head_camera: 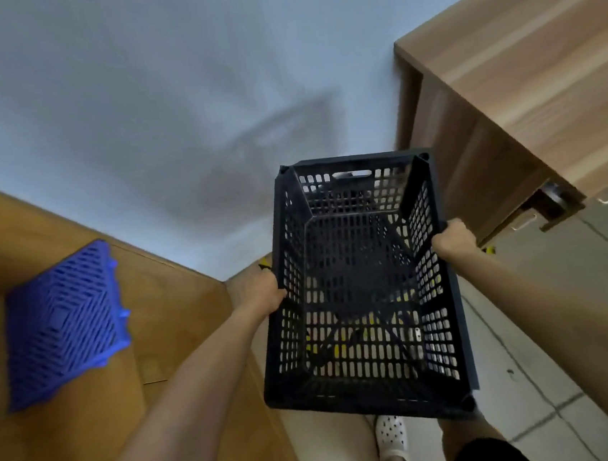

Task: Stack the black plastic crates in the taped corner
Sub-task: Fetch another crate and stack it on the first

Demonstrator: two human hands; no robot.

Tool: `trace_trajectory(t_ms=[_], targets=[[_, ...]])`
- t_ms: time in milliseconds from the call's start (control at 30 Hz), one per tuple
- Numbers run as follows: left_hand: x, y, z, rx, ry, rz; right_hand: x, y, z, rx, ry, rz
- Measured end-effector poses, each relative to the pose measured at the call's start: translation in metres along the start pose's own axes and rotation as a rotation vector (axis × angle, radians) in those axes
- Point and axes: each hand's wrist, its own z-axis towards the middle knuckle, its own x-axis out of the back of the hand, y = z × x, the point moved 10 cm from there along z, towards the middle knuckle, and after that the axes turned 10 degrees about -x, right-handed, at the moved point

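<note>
- A wooden cabinet [529,101] stands just right of the grip; a blue slotted plastic panel [65,325] lies well left on a brown surface.
- Left hand [260,291] and right hand [452,238] clasp opposite long rims of the black perforated plastic crate [361,292], held above the floor, arms extended forward.

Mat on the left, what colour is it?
Blue mat, lattice pattern, in the head view.

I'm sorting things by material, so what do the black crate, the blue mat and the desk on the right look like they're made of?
Black crate: moulded plastic, matte, judging by its perforated walls and moulded handle slot. Blue mat: seemingly plastic or rubber with a slight sheen, an open lattice with edge tabs. Desk: wood-grain surface, smooth, probably laminate; the striped grain shows.
</note>
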Motion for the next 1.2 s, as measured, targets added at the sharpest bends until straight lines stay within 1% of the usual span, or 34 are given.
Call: trace_trajectory(t_ms=[33,100,167,233,333,433,567,767,867,1100,1200], targets=[[0.002,-0.005,0.005,0.026,0.039,-0.004,-0.003,-0.012,0.008,0.012,-0.013,-0.018],[0.027,0.009,-0.001,0.043,0.094,-0.037,-0.005,-0.037,0.023,0.040,-0.022,-0.059],[0.023,0.014,0.011,0.056,0.030,-0.057,-0.007,-0.059,0.042,0.047,-0.030,-0.104],[0.010,0.011,0.024,0.131,-0.051,-0.127,-0.011,-0.080,0.063,0.056,-0.041,-0.148],[0.001,0.007,0.047,0.235,-0.058,-0.238,-0.017,-0.107,0.094,0.078,-0.058,-0.186],[-0.018,0.011,0.071,0.270,-0.100,-0.269,-0.026,-0.127,0.125,0.113,-0.052,-0.204],[-0.050,0.016,0.097,0.289,-0.108,-0.351,-0.041,-0.143,0.160,0.169,-0.028,-0.236],[-0.075,0.011,0.125,0.336,-0.085,-0.352,-0.070,-0.165,0.200,0.254,-0.052,-0.236],[-0.072,0.006,0.143,0.344,-0.028,-0.338,-0.082,-0.176,0.215,0.284,-0.041,-0.220],[-0.077,0.000,0.179,0.372,0.039,-0.345,-0.105,-0.184,0.245,0.256,-0.093,-0.155],[-0.082,-0.003,0.191,0.394,0.071,-0.382,-0.111,-0.191,0.255,0.312,-0.108,-0.135]])
